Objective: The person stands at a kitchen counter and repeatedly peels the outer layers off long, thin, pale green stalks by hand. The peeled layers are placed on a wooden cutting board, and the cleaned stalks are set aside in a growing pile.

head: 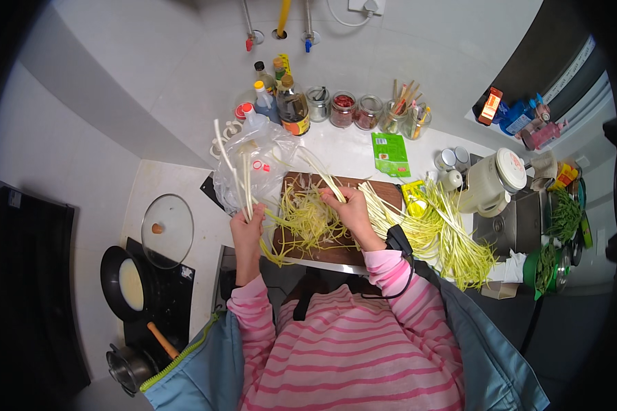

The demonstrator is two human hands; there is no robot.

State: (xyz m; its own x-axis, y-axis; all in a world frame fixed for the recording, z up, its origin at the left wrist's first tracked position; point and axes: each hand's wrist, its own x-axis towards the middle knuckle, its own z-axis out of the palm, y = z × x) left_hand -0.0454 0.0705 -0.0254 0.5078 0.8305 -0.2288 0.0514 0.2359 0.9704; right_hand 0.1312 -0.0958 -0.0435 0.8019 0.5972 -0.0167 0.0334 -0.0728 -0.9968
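Observation:
My left hand [248, 234] grips a few long white stems [246, 180] of blanched yellow garlic shoots, their bulb ends pointing up and their leaves hanging below. Between the fingers of my right hand [350, 213] is a smaller bunch of white stems [316, 167], which slants up to the left. Under and between both hands, a loose heap of pale yellow trimmings [308, 218] covers part of a dark wooden cutting board [339, 255]. To the right of my right hand lies a large pile of whole shoots [457, 241]. A clear plastic bag [262, 146] stands behind my left hand.
Sauce bottles [292, 108] and glass jars [343, 110] line the wall. A green packet [389, 154] lies behind the board. On the right are a white soymilk maker [488, 180] and a sink [498, 226]. Leftward sit a glass lid [167, 231] and a frying pan [114, 282].

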